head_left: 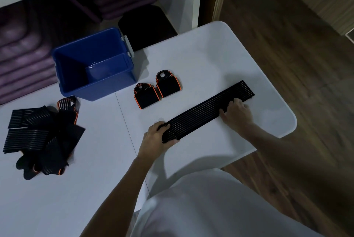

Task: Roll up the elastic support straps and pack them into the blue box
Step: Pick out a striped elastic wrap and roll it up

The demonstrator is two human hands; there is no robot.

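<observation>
A long black ribbed elastic strap point(203, 112) lies stretched out flat on the white table point(220, 58). My left hand point(156, 139) grips its near left end, fingers and thumb curled round it. Toward the far right end, my right hand point(236, 112) presses the strap down with its fingers on the fabric. The blue box point(107, 89) stands open at the back left, with nothing visible inside. Two folded black pieces with orange trim point(146, 96) point(168, 83) lie beside the box.
A loose heap of black straps with orange edging point(42, 137) lies on the table's left side. A black stool point(145, 26) stands behind the table. Purple mats fill the shelf at the back left. The table's rounded right edge drops to a wooden floor.
</observation>
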